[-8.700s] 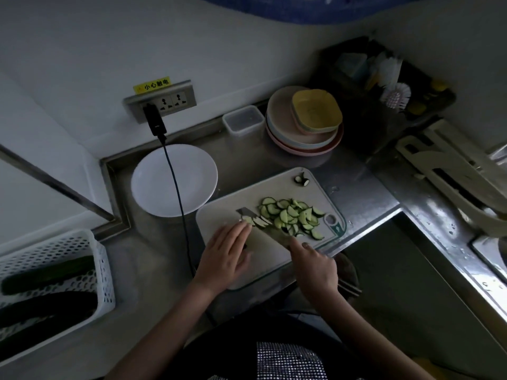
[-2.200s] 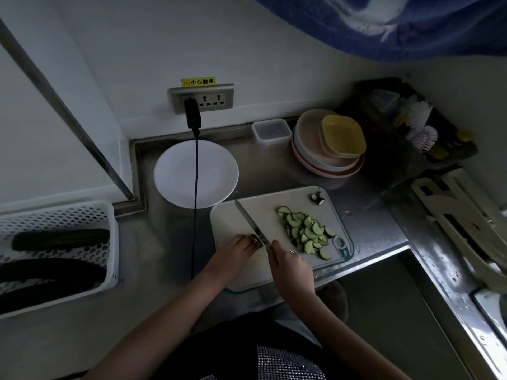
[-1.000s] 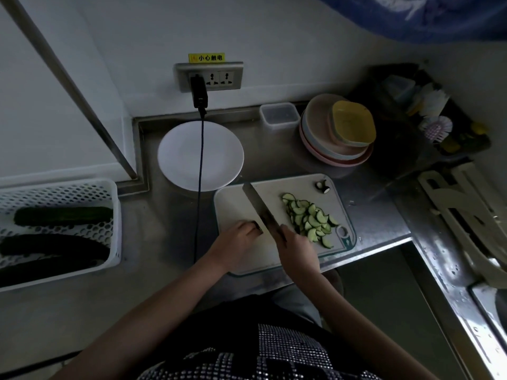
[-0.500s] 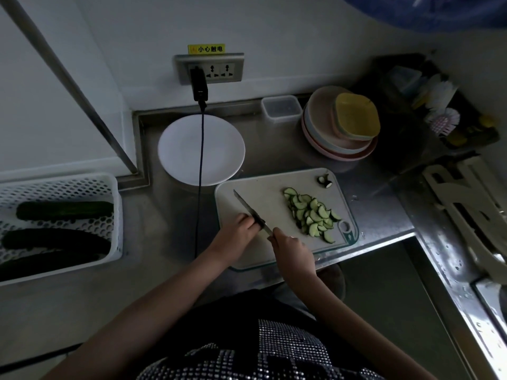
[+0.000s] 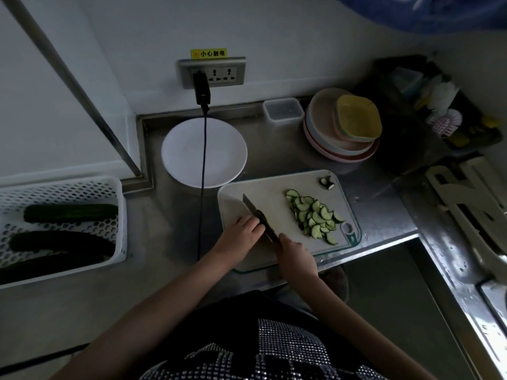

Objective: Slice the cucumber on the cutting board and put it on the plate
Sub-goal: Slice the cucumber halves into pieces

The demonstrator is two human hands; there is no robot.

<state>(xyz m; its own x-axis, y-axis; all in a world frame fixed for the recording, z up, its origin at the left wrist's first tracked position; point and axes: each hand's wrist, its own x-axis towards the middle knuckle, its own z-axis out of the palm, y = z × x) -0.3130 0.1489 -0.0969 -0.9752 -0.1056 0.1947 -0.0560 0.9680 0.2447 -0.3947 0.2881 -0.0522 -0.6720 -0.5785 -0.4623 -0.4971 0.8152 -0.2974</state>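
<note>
At the far left, a white perforated basket (image 5: 65, 229) holding three dark whole cucumbers (image 5: 70, 213) is cut off by the frame edge. A black cable (image 5: 202, 174) drops from the wall socket (image 5: 212, 72) across the bare white plate (image 5: 204, 152), which touches the cutting board's (image 5: 271, 187) back left corner. On the board, the left hand (image 5: 241, 235) lies with fingers curled against the knife (image 5: 259, 218); the cucumber piece beneath it is hidden, so whether it is gripped cannot be told. The right hand (image 5: 295, 255) wraps the knife handle, itself covered by the fingers. Half a second ago the blade's flat showed less; now it looks broader and darker beside the left knuckles. The cucumber slices (image 5: 314, 216) lie piled on the board's right half as before, an end stub (image 5: 327, 182) near the far corner. Stacked plates (image 5: 343, 124) sit behind.
</note>
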